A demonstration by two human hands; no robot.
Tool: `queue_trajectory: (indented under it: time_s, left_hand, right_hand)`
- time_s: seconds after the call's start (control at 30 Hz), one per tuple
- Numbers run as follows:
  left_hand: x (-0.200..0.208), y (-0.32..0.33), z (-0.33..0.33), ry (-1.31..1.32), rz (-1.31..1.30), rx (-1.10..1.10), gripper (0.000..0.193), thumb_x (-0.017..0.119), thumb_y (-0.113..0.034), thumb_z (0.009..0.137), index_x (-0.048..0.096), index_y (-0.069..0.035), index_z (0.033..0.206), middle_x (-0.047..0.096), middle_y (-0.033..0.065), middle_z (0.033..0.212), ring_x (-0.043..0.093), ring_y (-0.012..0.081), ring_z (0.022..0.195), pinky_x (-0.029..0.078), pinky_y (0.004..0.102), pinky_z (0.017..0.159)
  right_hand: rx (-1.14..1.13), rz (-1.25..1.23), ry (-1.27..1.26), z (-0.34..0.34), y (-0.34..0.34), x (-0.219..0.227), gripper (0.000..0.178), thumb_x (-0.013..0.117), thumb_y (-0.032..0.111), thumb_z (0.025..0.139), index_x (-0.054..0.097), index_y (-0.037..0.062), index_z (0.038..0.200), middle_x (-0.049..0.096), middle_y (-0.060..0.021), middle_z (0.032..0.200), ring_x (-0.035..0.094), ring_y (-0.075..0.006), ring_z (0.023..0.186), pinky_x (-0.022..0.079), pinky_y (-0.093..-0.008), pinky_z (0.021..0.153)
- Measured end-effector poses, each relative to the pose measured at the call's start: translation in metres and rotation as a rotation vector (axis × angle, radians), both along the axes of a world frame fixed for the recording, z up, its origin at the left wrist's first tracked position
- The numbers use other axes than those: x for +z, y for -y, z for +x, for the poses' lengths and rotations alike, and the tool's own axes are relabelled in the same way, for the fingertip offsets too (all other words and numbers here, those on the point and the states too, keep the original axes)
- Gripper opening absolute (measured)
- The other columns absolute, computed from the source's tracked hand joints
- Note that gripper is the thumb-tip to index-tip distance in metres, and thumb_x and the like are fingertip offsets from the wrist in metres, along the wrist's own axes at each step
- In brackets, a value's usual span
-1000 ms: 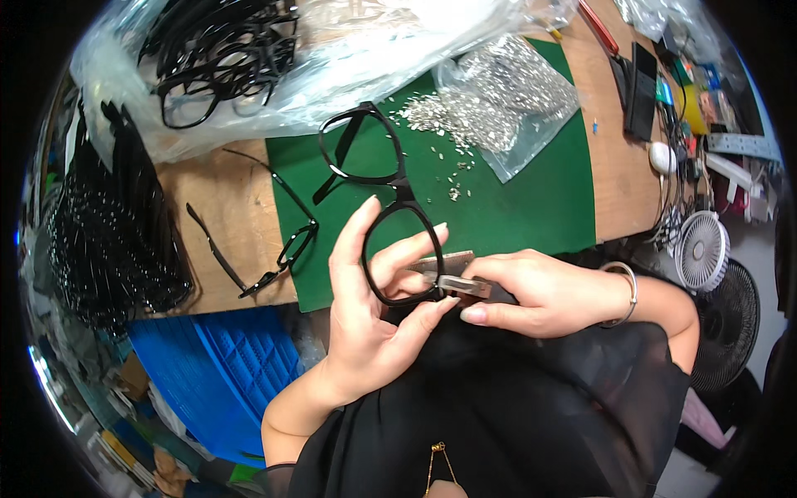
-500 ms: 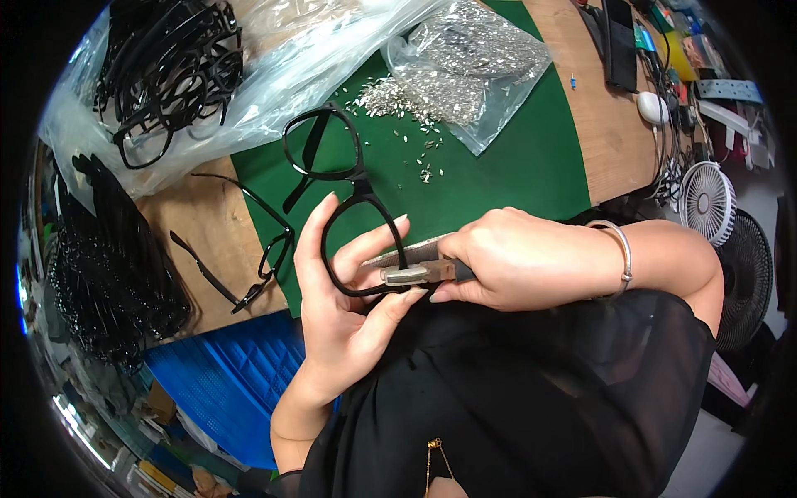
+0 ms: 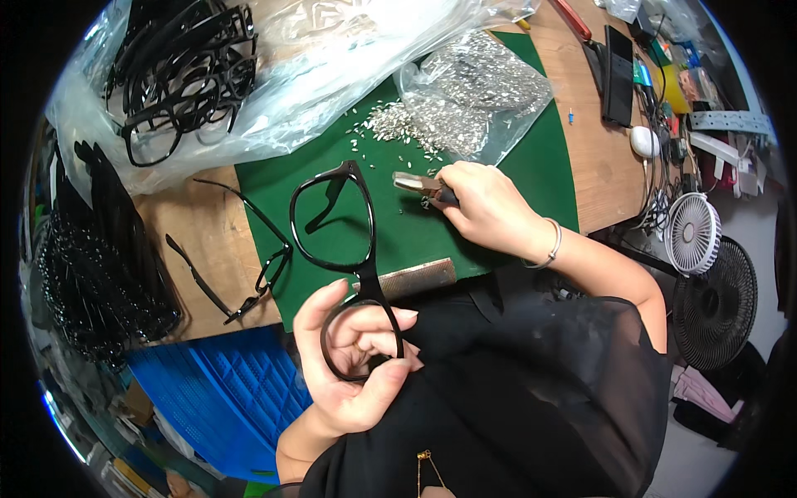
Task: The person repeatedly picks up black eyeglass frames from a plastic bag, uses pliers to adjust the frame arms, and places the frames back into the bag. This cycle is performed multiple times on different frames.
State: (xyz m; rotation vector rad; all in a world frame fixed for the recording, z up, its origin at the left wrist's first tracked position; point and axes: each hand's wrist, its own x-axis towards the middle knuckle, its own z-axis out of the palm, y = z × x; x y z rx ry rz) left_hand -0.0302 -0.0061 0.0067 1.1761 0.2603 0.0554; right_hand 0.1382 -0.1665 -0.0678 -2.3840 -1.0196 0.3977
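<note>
My left hand (image 3: pixel 357 407) is closed around the near rim of a black eyeglasses frame (image 3: pixel 368 285), thumb and fingers pinching it. The far rim extends over the green mat (image 3: pixel 515 207), with a temple arm folded beneath it. In my right hand (image 3: pixel 498 207) is a pair of pliers (image 3: pixel 411 182), jaws pointing left above the mat, apart from the frame. Beyond the jaws lies a small pile of shiny metal pieces (image 3: pixel 398 124), beside a clear bag (image 3: pixel 490 91) full of them. A rough metal bar (image 3: pixel 415 278) sits at the mat's near edge, behind the frame's bridge.
Another black eyeglasses frame (image 3: pixel 289 247) lies left of the mat. A large plastic bag (image 3: pixel 290 116) holds several black frames (image 3: pixel 187 108). Black temple arms (image 3: pixel 108 266) are heaped at far left, above a blue crate (image 3: pixel 224 382). A phone (image 3: pixel 617 75), cables and fans (image 3: pixel 693 232) stand right.
The pliers have left the near rim; my right hand has carried them up and away toward the metal pieces. My left hand has drawn the eyeglasses frame down toward me, exposing the metal bar.
</note>
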Motion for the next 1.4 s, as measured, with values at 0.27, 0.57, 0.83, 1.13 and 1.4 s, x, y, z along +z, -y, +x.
queue_trajectory:
  time_s: [0.27,0.57,0.83,1.13,1.4]
  left_hand:
    - [-0.003,-0.006,-0.007,-0.062,-0.641,-0.107,0.061,0.069,-0.014,0.073,0.025,-0.009,0.115,0.047,0.0224,0.11,0.058,0.0294,0.089,0.05,0.0372,0.076]
    - [0.008,0.02,0.0,-0.25,0.095,-0.052,0.039,0.046,0.004,0.084,0.029,0.003,0.119,0.056,0.0142,0.09,0.057,0.0154,0.067,0.049,0.0244,0.064]
    - [-0.012,0.028,-0.003,-0.093,0.304,-0.028,0.049,0.05,0.01,0.08,0.027,0.004,0.122,0.053,0.016,0.102,0.061,0.0158,0.08,0.051,0.0244,0.069]
    - [-0.005,0.011,-0.001,-0.126,0.155,-0.22,0.052,0.047,0.015,0.078,0.025,0.001,0.124,0.048,0.0165,0.108,0.054,0.0164,0.094,0.052,0.0249,0.069]
    - [0.011,0.005,-0.004,-0.199,-0.142,-0.193,0.051,0.047,0.012,0.079,0.028,0.001,0.124,0.055,0.0147,0.103,0.058,0.0107,0.071,0.049,0.0222,0.067]
  right_hand:
    - [0.045,-0.008,-0.01,0.0,-0.003,0.007,0.017,0.062,0.011,0.073,0.048,0.001,0.077,0.051,-0.0139,0.073,0.052,-0.0328,0.071,0.04,-0.04,0.061]
    - [-0.171,0.608,-0.803,-0.054,-0.012,0.068,0.013,0.059,0.012,0.083,0.052,0.0013,0.082,0.053,-0.0001,0.067,0.046,-0.0032,0.06,0.039,-0.0192,0.053]
    - [-0.331,0.801,-1.058,-0.074,-0.029,0.053,0.015,0.059,0.012,0.084,0.048,0.0022,0.086,0.054,-0.0007,0.073,0.051,-0.0044,0.064,0.043,-0.0197,0.056]
    - [-0.284,0.663,-1.452,-0.051,-0.023,0.068,0.019,0.061,0.016,0.083,0.049,0.0022,0.087,0.054,-0.002,0.075,0.051,-0.0066,0.065,0.043,-0.0203,0.059]
    - [-0.186,0.586,-1.396,-0.05,-0.023,0.075,0.018,0.064,0.011,0.08,0.049,0.0032,0.088,0.052,0.0004,0.073,0.049,-0.0044,0.07,0.041,-0.0205,0.063]
